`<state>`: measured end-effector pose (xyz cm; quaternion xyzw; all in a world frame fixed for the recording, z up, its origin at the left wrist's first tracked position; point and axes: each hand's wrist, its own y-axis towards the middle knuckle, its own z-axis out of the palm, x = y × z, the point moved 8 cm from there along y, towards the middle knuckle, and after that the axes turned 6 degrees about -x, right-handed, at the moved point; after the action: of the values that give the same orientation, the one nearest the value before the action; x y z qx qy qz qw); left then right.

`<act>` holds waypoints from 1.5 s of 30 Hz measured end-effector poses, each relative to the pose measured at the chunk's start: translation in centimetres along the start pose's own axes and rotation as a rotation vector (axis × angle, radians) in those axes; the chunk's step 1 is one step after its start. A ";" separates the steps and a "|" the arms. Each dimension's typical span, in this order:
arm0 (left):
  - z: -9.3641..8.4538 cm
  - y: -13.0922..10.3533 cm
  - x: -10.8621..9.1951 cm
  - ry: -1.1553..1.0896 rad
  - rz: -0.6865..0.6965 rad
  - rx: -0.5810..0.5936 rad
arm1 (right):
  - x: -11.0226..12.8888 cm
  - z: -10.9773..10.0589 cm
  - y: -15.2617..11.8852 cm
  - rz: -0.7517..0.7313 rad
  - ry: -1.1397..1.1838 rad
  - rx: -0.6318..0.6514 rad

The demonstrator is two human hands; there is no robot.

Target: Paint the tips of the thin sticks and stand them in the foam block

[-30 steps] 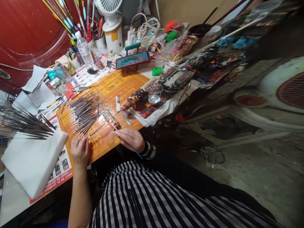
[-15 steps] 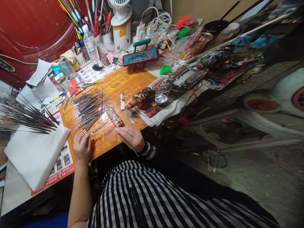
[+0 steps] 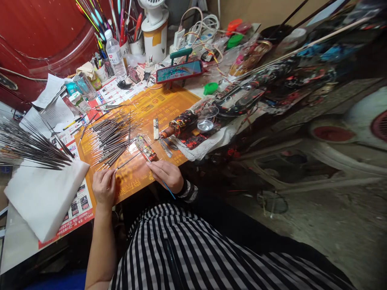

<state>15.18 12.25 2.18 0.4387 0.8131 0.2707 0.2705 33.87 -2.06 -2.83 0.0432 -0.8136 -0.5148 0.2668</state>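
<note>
My left hand (image 3: pixel 104 186) is closed at the table's front edge, pinching the near end of a slender dark fishing float (image 3: pixel 128 161). The float slants up to the right, its far part lying across a small paint-stained block (image 3: pixel 145 148). My right hand (image 3: pixel 167 175) is closed around a thin blue-handled paintbrush (image 3: pixel 169 190). The brush's front end is beside the block's near end; whether its tip touches the float is too small to tell. Left of the block lies a pile of similar dark floats (image 3: pixel 110 137).
More dark floats (image 3: pixel 39 145) stick into a white foam block (image 3: pixel 45 197) at left. A phone (image 3: pixel 179 72) on a stand, a water bottle (image 3: pixel 115 56) and a white fan (image 3: pixel 151 10) stand behind. Paint-smeared tools and a small metal dish (image 3: pixel 205 125) crowd the right.
Almost nothing differs. The whole view has shifted very slightly, and both hands keep their grip in the same places.
</note>
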 end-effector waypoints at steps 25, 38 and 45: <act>-0.3 0.2 -0.7 -0.029 0.059 -0.029 | 0.8 -0.3 0.6 -0.076 -0.024 -0.007; -0.4 0.4 -1.1 -0.030 0.085 -0.044 | 0.8 -0.2 0.5 -0.076 -0.023 0.003; -0.4 0.3 -1.1 -0.034 0.086 -0.046 | 0.9 -0.2 0.6 -0.082 -0.021 -0.003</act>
<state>15.60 11.40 2.91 0.4714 0.7822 0.2934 0.2826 33.32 -2.23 -1.90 0.0709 -0.8131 -0.5269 0.2370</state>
